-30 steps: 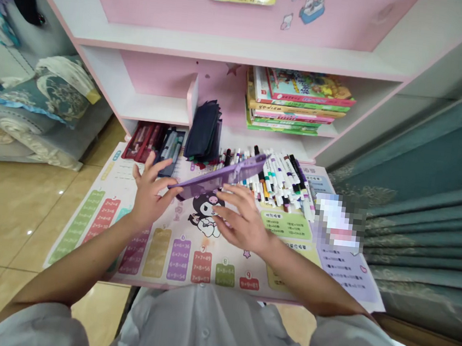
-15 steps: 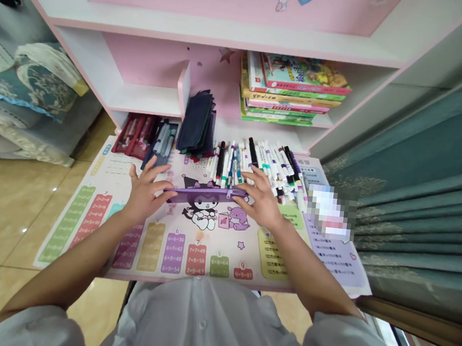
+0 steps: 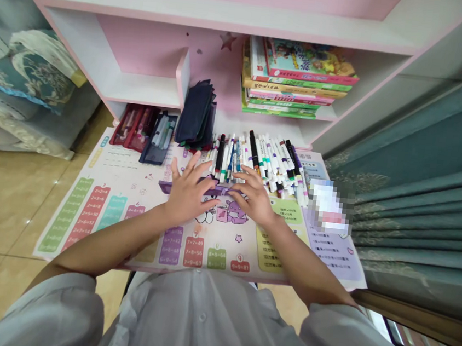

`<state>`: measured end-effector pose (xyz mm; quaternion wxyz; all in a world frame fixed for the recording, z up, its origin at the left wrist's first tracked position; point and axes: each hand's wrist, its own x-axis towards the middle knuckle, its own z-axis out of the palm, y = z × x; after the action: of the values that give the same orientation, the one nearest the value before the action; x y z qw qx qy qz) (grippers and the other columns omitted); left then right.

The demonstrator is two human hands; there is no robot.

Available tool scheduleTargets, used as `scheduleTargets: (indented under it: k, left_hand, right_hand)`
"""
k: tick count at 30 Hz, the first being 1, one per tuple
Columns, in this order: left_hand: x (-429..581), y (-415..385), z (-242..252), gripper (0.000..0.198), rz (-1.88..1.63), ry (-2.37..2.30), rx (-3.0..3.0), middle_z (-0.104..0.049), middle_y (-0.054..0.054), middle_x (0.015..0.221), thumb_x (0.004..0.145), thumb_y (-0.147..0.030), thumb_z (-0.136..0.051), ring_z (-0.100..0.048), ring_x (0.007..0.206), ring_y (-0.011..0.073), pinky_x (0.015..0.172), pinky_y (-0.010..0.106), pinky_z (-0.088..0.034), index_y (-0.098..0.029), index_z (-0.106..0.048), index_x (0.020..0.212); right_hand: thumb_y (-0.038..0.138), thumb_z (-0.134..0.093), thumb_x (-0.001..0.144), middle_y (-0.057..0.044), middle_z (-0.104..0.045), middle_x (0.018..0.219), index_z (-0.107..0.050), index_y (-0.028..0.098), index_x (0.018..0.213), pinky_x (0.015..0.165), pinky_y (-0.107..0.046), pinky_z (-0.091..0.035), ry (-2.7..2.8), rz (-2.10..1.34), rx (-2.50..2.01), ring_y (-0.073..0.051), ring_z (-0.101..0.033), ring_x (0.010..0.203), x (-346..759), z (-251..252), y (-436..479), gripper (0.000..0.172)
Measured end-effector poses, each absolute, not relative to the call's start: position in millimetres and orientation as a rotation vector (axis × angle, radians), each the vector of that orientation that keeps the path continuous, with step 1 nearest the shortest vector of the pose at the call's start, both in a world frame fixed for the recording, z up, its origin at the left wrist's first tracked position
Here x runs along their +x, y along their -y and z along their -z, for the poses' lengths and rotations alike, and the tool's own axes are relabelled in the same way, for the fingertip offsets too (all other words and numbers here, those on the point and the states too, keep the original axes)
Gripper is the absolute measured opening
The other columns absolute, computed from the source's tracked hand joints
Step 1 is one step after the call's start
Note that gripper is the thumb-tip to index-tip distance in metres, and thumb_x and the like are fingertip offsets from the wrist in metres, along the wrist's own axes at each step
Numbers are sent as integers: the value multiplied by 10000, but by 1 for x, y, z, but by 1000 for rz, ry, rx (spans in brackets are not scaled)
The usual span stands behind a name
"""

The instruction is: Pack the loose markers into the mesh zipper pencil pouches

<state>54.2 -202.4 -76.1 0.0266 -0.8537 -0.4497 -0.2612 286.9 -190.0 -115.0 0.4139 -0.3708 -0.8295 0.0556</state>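
The left hand [image 3: 188,190] lies palm down and open, its fingers spread, across the middle of a flat purple pencil case [image 3: 214,191]. The right hand [image 3: 253,197] is open too, with its fingers slightly curved and their tips on the case's right end. Neither hand appears to grip it. The case lies flat and sideways on a pink desk mat [image 3: 120,168] printed with times tables and cartoon characters, just below a loose row of markers [image 3: 265,163]. Beyond the hands are a red mesh pouch [image 3: 130,126], a dark blue pouch of pens [image 3: 158,138] and a stack of dark fabric pouches [image 3: 195,113]. A pile of children's books [image 3: 296,78] sits on a pink-and-white shelf unit [image 3: 140,89] behind the desk. A blurred object [image 3: 329,205] lies on the mat's right side, too obscured to name. Teal curtains [image 3: 416,214] hang to the right, and beige floor tiles [image 3: 5,199] and a cushion [image 3: 31,72] show to the left.
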Motion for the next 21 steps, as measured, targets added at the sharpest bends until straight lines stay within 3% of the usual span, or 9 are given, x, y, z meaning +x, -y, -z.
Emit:
scheduleTargets:
  k: [3,8,21]
  left_hand:
    - [74,199,77,318,792,1390,-2672,-591,141,1401,786,-501,-761,-364,1445,413,1166,733,-64,-212,-649,860]
    - [77,194,78,113,880,1433,-2694,-670,79,1290,879,-322,-683,-439,1408,372,1160,745,-45,-229,-662,817]
    - [75,193,78,111,898,1589,-2797,-676,40,1289,875,-250,-702,-434,1416,344,1136,751,-125,-236,-666,771]
  right_hand:
    - [264,-639,915,-66,-678,1150,-702,245,880,1066,-552,-502,2088,-70,-898,-293,-503,1335,286,116,189,74]
    - [233,-640,910,-69,-682,1162,-708,249,919,1074,-535,-493,2089,-47,-882,-287,-489,1349,288,116,188,71]
    - [274,-658,906,-43,-699,1130,-708,262,840,1057,-526,-490,2115,-73,-929,-282,-497,1341,287,114,191,84]
